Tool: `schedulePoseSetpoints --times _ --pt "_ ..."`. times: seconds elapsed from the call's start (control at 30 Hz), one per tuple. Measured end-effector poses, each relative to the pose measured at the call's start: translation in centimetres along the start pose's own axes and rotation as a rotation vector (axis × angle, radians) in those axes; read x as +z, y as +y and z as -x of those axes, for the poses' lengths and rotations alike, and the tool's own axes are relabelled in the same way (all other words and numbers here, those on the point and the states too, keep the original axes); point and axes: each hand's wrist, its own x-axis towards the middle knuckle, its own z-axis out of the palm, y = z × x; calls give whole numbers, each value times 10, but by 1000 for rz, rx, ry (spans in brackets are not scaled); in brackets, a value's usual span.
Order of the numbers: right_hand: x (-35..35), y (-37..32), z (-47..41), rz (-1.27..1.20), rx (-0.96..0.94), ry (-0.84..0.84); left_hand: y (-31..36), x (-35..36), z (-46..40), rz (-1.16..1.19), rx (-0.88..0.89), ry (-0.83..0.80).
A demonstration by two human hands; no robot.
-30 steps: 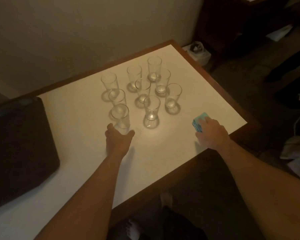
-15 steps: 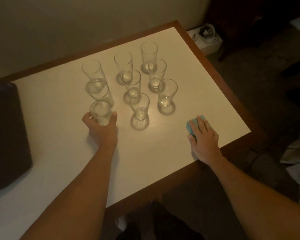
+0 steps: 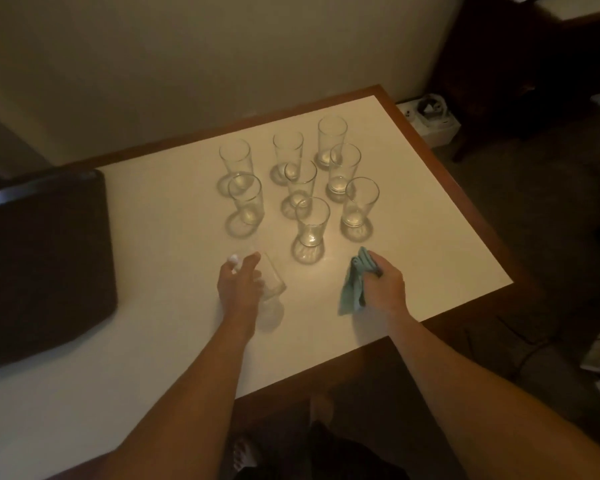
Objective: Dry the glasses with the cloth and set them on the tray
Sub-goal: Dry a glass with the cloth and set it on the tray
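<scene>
Head view: your left hand (image 3: 238,285) grips 1 tilted glass (image 3: 269,282), undried; right hand (image 3: 383,284) clutches cloth (image 3: 352,289). 8 glasses (image 3: 312,221) beyond grip; tray (image 3: 42,258) bare.

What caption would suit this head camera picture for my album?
Left hand lifts a tilted glass while right hand grips a teal cloth; eight glasses wait.

Both bare forearms reach forward toward 12 o'clock over the table (image 3: 413,209). The left hand (image 3: 238,285) is lifted, its fingers (image 3: 253,263) curled round a tilted glass (image 3: 269,282) held off the surface. The right hand (image 3: 383,285), at 3 o'clock from the left, is knuckles-up and clenched on a bunched cloth (image 3: 354,285).
</scene>
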Motion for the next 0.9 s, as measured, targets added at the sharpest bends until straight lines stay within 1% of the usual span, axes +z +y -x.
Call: schedulePoseSetpoints --times 0.1,0.17,0.23,0.3,0.37,0.5,0.57,0.63,0.67,0.73,0.8,0.83,0.9 --pt "46 -30 39 -159 -25 -84 6 -23 15 18 -77 -53" --pt "81 -54 68 -199 -97 -172 17 -41 22 46 -108 -90" --pt "112 -76 95 -130 -267 -292 29 -55 28 110 -163 -152" --pt "140 -91 126 -20 -471 -403 44 -74 33 196 -160 -217" --pt "159 -97 144 44 -577 -409 57 -94 35 276 -145 -263" --pt "186 -107 152 244 -752 -278 78 -126 42 364 -103 -293" --pt "200 -119 159 199 -748 -308 89 -136 49 419 -75 -329" --pt "214 -126 175 126 -671 -380 102 -148 54 389 -39 -329" --pt "220 -124 187 113 -651 -383 111 -155 58 357 -27 -303" --pt "229 -112 209 150 -695 -361 124 -169 57 304 -13 -235" --pt "234 -106 219 115 -725 -398 132 -177 58 278 22 -197" --pt "235 -114 216 27 -664 -409 134 -179 60 269 41 -200" --pt "232 -142 204 -188 -451 -407 136 -176 65 258 55 -246"
